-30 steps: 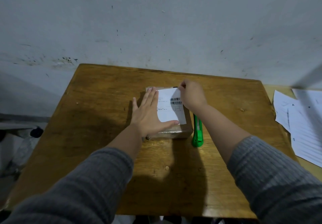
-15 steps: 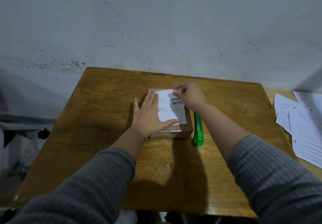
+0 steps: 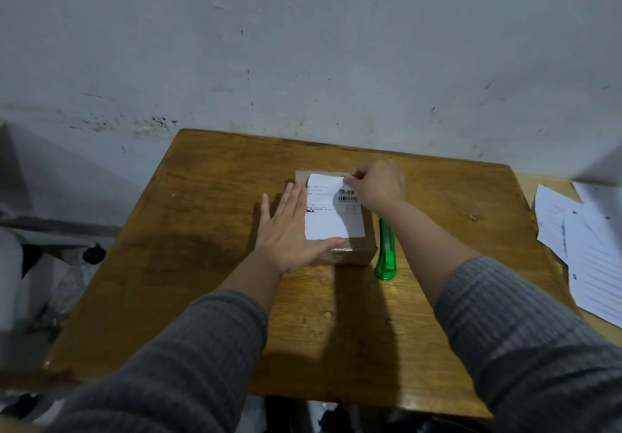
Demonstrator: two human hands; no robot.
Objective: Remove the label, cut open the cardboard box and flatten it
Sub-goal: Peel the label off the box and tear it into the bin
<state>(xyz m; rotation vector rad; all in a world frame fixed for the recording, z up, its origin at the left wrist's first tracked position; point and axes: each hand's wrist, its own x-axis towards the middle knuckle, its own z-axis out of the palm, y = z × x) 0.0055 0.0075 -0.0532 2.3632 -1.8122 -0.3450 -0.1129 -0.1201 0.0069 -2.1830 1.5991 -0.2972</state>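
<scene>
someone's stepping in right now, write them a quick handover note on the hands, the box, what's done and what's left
Left hand: flat and open, pressing on the left side of the small brown cardboard box, holding it on the wooden table.
Right hand: pinching the far right corner of the white paper label, which is lifted there; the rest looks stuck on.
Green utility knife: on the table, just right of the box, untouched.
Done: peel started.
Left: finish peeling, cut the box open, flatten it.

Left hand [image 3: 289, 230] flat on small brown cardboard box [image 3: 350, 250], thumb along near edge. Right hand [image 3: 378, 183] pinches far corner of white barcode label [image 3: 331, 217]. Green plastic utility knife [image 3: 386, 250] under right forearm, on wooden table [image 3: 202, 217].
</scene>
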